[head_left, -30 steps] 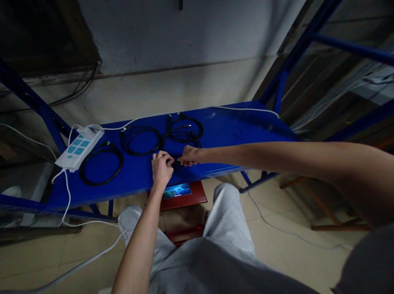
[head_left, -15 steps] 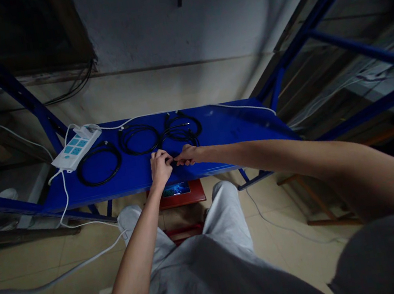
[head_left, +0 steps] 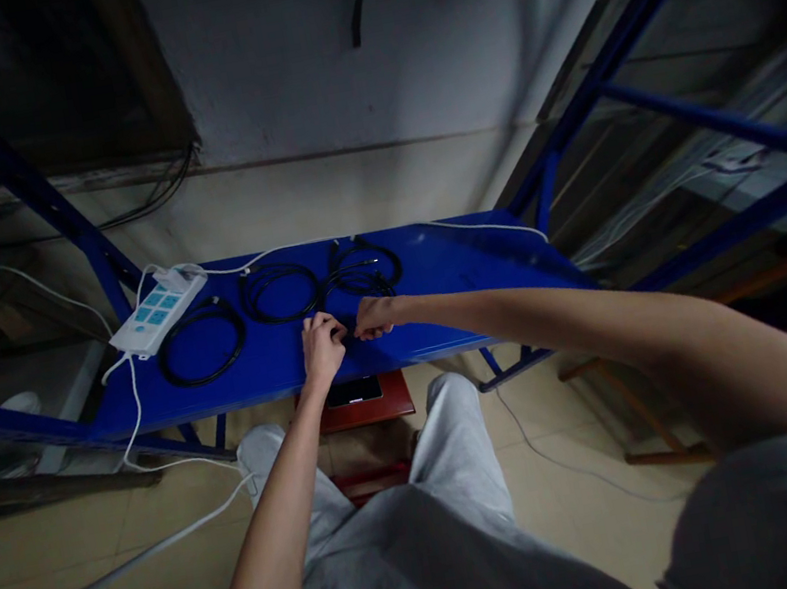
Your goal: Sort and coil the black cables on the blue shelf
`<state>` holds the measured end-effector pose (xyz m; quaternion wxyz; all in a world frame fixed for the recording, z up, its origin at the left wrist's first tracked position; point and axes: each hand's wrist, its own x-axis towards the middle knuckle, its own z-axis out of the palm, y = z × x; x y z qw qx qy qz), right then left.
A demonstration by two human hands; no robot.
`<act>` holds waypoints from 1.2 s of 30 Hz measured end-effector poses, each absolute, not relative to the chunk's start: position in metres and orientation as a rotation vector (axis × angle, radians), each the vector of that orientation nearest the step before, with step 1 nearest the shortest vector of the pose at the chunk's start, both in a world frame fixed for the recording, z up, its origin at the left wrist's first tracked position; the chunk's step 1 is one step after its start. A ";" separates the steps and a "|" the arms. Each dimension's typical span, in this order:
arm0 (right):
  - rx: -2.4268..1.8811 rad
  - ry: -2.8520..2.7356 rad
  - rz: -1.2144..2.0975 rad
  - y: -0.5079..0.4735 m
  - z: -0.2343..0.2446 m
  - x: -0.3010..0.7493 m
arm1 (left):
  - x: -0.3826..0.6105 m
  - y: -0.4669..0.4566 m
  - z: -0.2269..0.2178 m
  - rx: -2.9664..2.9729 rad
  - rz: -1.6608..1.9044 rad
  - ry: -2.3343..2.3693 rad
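Lying near the front edge of the blue shelf (head_left: 480,264), a small dark cable piece (head_left: 348,331) is pinched between left hand (head_left: 321,346) and right hand (head_left: 372,316), fingers closed on it from either side, seemingly so that both ends are controlled. Three black coiled cables (head_left: 201,341) are ranged behind, apart from one another; a white power strip (head_left: 157,311) is set at the left rear. Bare surface is left to the right.

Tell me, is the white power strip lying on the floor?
No, the white power strip lies on the blue shelf, at its left end beside a coiled black cable.
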<state>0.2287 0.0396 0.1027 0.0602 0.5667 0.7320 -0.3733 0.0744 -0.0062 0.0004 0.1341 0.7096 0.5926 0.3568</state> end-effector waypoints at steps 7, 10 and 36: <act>1.820 2.442 -0.738 0.066 0.111 0.287 | 0.074 -0.009 0.003 2.057 1.033 1.689; 2.042 2.502 -0.564 0.055 0.089 0.326 | 0.073 -0.009 0.003 2.077 1.050 1.651; 2.219 2.413 -0.219 0.037 0.025 0.357 | 0.109 0.004 0.069 2.817 0.312 1.193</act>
